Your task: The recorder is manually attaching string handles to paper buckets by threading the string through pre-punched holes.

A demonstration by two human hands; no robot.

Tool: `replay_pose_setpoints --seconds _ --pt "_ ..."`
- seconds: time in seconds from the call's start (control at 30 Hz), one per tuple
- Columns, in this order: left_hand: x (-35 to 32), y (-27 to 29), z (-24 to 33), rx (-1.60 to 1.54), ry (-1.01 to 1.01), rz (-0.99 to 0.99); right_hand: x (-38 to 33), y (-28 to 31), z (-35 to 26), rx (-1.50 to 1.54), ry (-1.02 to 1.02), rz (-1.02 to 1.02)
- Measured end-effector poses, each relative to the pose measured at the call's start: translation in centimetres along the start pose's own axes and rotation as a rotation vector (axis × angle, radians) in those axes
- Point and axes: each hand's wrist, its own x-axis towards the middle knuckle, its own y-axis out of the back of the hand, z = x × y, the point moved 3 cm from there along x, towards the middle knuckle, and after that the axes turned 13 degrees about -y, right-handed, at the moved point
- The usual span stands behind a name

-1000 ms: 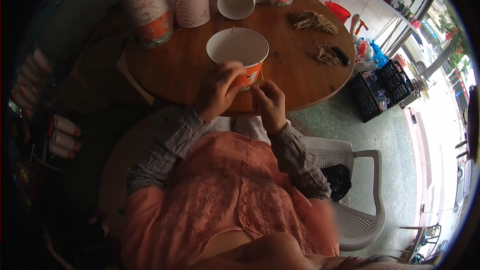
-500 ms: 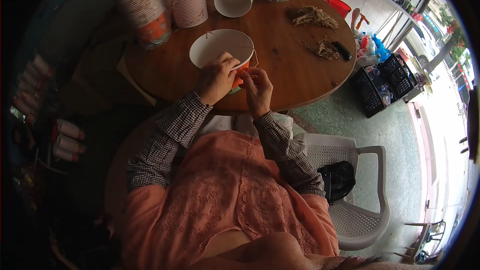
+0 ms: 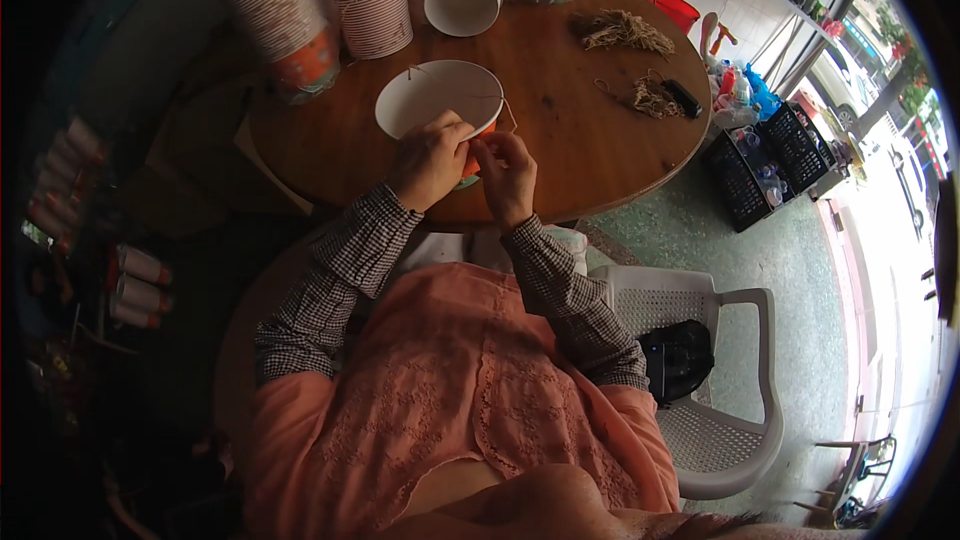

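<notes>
A paper bucket, white inside and orange outside, stands tilted near the table's front edge. My left hand grips its near rim, with the fingers over the edge and the thumb outside. Against the outer wall just right of it, my right hand is closed in a pinch. A thin tan string loops out past the bucket's right rim and runs down to those fingers. Its end between the fingertips is hidden. Another short bit of string pokes through at the far rim.
On the round wooden table stand tall stacks of paper buckets, a bucket on its side and bundles of tan string. A black-handled tool lies at right. A plastic chair and black crate are to my right.
My right hand has shifted slightly left, closer to my left hand, its fingers more curled. The left hand keeps its grip on the rim. The whole view has shifted slightly.
</notes>
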Motion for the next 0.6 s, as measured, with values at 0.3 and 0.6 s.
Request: replay_pose_setpoints --seconds 0.3,0.6 --pt "-0.4 0.0 -0.9 -0.045 0.030 0.063 3.3 3.1 -7.3 -0.477 0.420 0.014" --pt "-0.2 0.2 -2.4 -0.405 0.241 0.082 6.4 -0.3 -4.9 -0.354 0.193 -0.278"
